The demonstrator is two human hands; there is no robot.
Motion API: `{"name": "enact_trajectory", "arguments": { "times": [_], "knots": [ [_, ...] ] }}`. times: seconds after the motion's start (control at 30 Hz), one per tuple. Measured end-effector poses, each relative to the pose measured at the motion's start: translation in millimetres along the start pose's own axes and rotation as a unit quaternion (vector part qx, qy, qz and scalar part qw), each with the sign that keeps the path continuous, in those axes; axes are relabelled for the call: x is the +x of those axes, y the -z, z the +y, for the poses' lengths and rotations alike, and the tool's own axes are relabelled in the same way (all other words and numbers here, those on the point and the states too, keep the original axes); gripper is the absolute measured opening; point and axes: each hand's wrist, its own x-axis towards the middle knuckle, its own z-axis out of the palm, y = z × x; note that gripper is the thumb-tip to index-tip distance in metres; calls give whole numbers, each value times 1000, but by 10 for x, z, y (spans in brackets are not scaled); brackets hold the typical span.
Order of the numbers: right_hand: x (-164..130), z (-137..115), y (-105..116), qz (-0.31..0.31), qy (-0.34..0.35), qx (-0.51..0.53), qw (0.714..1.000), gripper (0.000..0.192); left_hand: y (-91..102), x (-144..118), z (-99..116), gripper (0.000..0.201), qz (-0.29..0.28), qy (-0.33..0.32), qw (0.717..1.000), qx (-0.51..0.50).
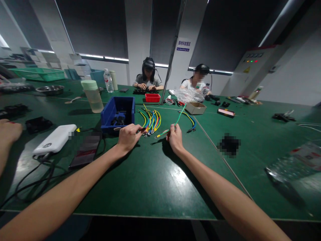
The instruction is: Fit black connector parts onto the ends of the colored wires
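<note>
My right hand (pixel 175 136) is closed in a pinch around a green wire (pixel 180 114). One end of that wire points up and away, and its yellow-sleeved end with a ring terminal sticks out to the left, just above the table. My left hand (pixel 129 136) is also pinched, with a small dark piece at its fingertips, too small to make out fully. Right beyond it lies a fanned bundle of wires (pixel 152 119) in yellow, blue and other colours, ring terminals towards me. Several yellow, blue and black wires (pixel 192 121) rest beyond my right hand.
A blue bin (pixel 105 122) with black parts stands left, near a bottle (pixel 92 97), a white power bank (pixel 55 139) and a dark phone (pixel 86 150). A cardboard box (pixel 195 108) and red tray (pixel 152 97) stand farther back. Two people sit opposite; another hand (pixel 8 132) is far left.
</note>
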Motion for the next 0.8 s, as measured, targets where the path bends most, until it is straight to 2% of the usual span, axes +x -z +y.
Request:
{"name": "enact_trajectory", "arguments": {
  "times": [0.17, 0.3, 0.53, 0.8],
  "knots": [
    [-11, -13, -2, 2, 3, -1, 1000, 28, -26, -41, 121, 28, -57, -52, 997, -32],
    [-23, -35, -2, 2, 6, -6, 1000, 28, -33, -65, 178, 22, -74, -61, 993, -72],
    [-68, -89, -24, 17, 36, 1, 999, 31, -119, -64, 115, 21, -88, -65, 990, -85],
    [-211, -144, -122, 20, 11, 39, 999, 30, -156, -64, 78, 22, -99, -52, 992, -57]
  ]
}}
